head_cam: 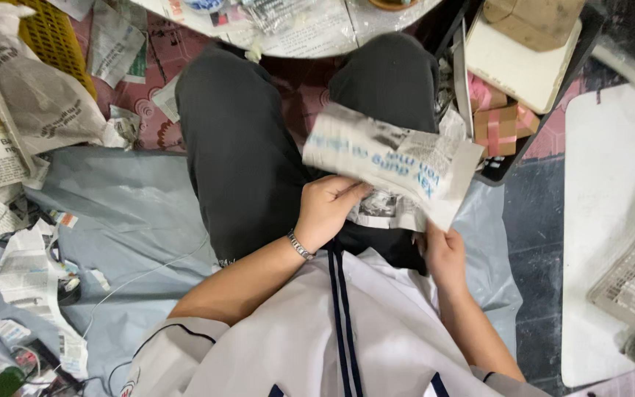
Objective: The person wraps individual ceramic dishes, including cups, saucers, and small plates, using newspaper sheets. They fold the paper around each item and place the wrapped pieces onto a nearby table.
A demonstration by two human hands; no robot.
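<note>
- Holding the newspaper sheet [395,158] over your lap, both hands grip it: left hand [326,209] pinches its near-left edge, right hand [444,254] its near-right corner.
- Its long axis runs left to right, tilting down rightward, just beyond your hands.
- Gift boxes [500,121] lie farther right.

The sheet of newspaper [395,163] at centre is motion-blurred. It hides the left hand's fingertips [353,192]. A yellow crate [53,37] is cut off at upper left.
</note>
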